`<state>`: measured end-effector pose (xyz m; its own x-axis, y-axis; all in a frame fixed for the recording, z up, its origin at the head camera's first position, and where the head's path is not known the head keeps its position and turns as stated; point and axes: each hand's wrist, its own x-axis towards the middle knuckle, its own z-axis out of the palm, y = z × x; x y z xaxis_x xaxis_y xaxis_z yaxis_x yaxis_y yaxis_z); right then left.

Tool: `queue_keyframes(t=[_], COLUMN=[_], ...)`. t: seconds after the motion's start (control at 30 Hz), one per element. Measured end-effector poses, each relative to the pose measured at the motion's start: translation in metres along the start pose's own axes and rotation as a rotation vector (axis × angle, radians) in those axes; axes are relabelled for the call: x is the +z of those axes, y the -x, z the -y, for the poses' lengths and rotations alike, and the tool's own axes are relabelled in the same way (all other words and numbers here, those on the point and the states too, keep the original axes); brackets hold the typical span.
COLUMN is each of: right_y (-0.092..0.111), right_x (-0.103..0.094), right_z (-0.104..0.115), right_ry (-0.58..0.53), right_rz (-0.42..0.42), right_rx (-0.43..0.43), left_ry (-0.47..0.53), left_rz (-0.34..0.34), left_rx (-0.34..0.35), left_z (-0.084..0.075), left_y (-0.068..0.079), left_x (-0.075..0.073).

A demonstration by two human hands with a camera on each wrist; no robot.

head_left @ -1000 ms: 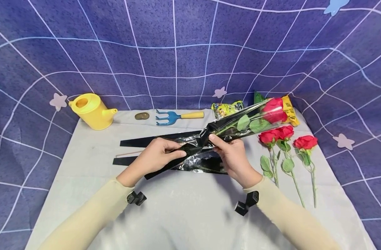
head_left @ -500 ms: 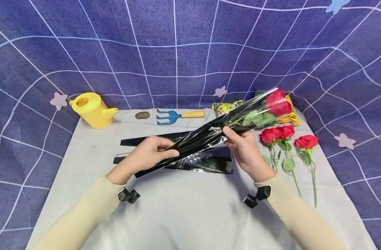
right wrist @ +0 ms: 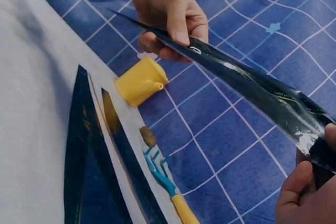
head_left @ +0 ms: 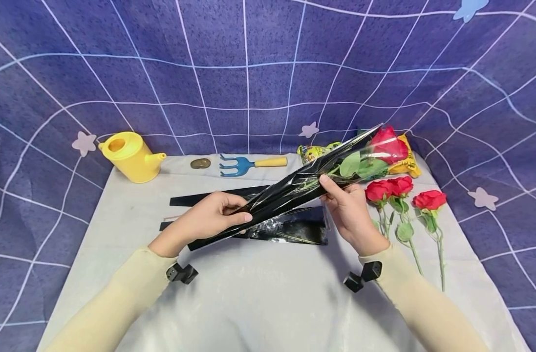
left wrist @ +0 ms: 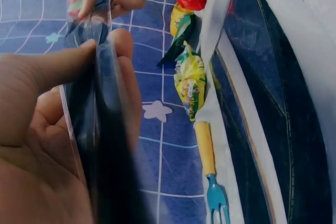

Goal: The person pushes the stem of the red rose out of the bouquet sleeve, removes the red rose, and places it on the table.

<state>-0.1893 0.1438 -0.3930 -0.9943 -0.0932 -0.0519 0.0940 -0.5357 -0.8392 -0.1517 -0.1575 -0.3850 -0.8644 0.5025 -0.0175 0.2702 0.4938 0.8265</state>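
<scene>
A red rose with green leaves sits inside a black flower sleeve with a clear front, tilted up to the right above the table. My left hand pinches the sleeve's narrow lower end between thumb and fingers. Farther up, below the leaves, my right hand grips the sleeve with its thumb on top. In the right wrist view the sleeve spans between both hands. Under it, more black sleeves lie flat on the table. The rose's lower stem is hidden by the black film.
Several loose red roses lie at the right. Along the back stand or lie a yellow watering can, a brown stone, a blue hand fork with yellow handle, and a yellow-green packet. An orange packet is partly behind the rose.
The sleeve, gathered and creased between my hands a second ago, is now drawn out straight. My right hand has slid up and right, my left a little down and left.
</scene>
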Motion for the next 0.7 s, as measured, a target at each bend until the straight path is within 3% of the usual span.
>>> queue_keyframes(t=[0.17,0.37,0.57,0.7], right_y=[0.0,0.001,-0.002,-0.004], right_x=[0.001,-0.001,-0.006,-0.005], right_z=[0.001,0.002,0.006,0.007], right_ry=[0.035,0.113,0.057,0.026], right_rz=[-0.001,0.037,0.066,0.031], right_rx=[-0.03,-0.009,-0.05,-0.084], left_ry=[0.04,0.005,-0.013,-0.041], left_rz=[0.001,-0.034,-0.041,-0.034], left_rx=[-0.005,-0.025,-0.024,-0.006], left_z=[-0.004,-0.003,-0.002,-0.001], left_y=[-0.003,-0.008,-0.008,-0.009], left_x=[0.007,0.015,0.016,0.02])
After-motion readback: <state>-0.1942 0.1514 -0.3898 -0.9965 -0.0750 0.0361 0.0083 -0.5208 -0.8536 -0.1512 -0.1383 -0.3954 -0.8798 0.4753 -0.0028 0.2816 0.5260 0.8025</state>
